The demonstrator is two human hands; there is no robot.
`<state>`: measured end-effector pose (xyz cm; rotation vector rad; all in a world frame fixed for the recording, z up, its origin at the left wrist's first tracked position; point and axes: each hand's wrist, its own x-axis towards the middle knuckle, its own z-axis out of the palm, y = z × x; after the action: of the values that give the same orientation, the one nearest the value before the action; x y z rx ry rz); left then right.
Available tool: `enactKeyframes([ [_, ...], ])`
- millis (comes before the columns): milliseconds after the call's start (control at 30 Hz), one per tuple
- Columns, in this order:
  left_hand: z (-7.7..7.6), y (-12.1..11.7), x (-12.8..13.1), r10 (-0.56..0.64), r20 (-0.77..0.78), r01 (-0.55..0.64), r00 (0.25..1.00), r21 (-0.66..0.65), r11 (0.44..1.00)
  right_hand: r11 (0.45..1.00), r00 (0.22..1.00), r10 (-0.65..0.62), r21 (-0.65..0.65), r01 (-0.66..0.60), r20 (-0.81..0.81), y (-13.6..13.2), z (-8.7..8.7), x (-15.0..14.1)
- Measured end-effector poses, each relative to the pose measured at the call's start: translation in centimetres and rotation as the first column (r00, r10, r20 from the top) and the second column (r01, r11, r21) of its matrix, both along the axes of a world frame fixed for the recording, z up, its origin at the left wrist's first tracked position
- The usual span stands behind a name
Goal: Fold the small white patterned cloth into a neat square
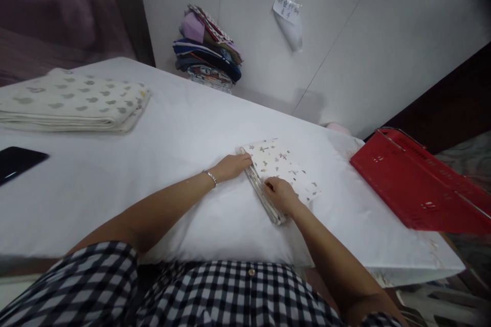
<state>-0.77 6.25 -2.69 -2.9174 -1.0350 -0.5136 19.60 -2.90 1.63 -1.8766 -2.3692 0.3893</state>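
A white cloth [270,156] with a small scattered print lies on the white-covered table, its layered folded edge slanting down to the right. At the cloth's far left corner, my left hand [231,166] is closed, with the fabric between thumb and fingers. My right hand [281,195] curls its fingers over the same layered edge, nearer my body. Part of the cloth is hidden under the right hand and forearm.
A thick folded cloth with grey motifs [76,97] lies at left, near a black phone-like slab [21,161]. A red plastic basket [418,184] stands at right. Folded fabrics [209,51] are piled beyond the table's far edge. Paper [288,20] hangs on the wall.
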Motion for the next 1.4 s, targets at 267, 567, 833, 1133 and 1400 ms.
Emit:
enactKeyframes([
  [267,0.9,-0.3,0.2,0.012,0.149,0.006,0.989,-0.121,0.993,0.999,0.969,-0.041,0.018,0.047,-0.242,0.7,-1.1,1.0],
  [567,1.2,-0.4,1.5,0.01,0.019,-0.009,1.0,-0.047,0.999,0.995,0.93,-0.101,-0.013,0.104,-0.352,0.8,-1.2,1.4],
  [833,1.7,-0.3,2.1,-0.1,-0.119,0.11,0.988,0.074,0.991,0.993,0.927,-0.113,-0.009,0.118,-0.356,0.8,-1.4,1.3],
  [1133,1.8,-0.8,1.6,-0.083,-0.098,0.088,0.992,0.046,0.995,0.997,0.968,-0.038,0.061,0.055,-0.248,0.4,-1.1,1.0],
  [1400,1.7,-1.2,1.4,-0.059,0.023,0.06,0.998,-0.064,0.996,0.998,1.0,-0.026,0.065,0.025,0.008,0.0,0.0,-0.1],
])
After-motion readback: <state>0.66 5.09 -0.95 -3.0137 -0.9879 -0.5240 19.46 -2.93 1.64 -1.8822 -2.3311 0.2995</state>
